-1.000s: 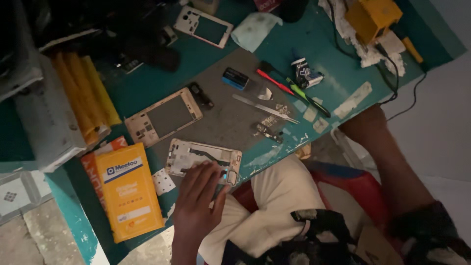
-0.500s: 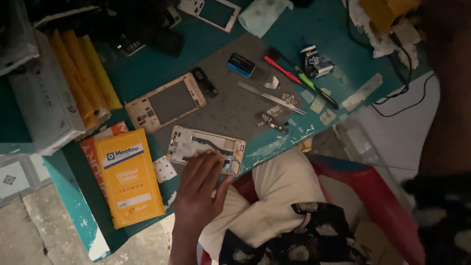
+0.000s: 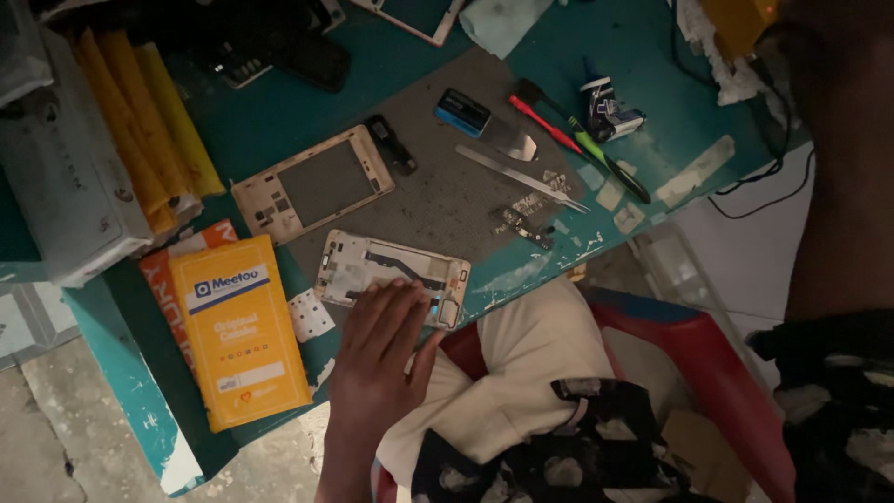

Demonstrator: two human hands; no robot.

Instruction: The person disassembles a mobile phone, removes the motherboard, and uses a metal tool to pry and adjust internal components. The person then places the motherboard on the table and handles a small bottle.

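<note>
phone frames [image 3: 314,184]: 2 | yellow boxes [image 3: 238,330]: 1 | tweezers [image 3: 521,177]: 1 | screwdrivers [image 3: 545,124]: 2 | hands [image 3: 377,359]: 1

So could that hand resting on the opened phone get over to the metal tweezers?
Probably yes. The left hand lies flat on the opened phone frame, and the tweezers lie just beyond on the grey mat, with only small flat parts between.

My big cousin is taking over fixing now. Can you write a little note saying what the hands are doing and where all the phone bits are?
Left hand: flat, fingers resting on the opened phone frame at the near table edge, holding nothing.
Right hand: out of view; only the arm shows at the right.
Things: second phone frame behind it on the grey mat; tweezers and screwdrivers to the right; orange box to the left.
Done: phone opened, parts laid out.
Left: phone is not back together.
</note>
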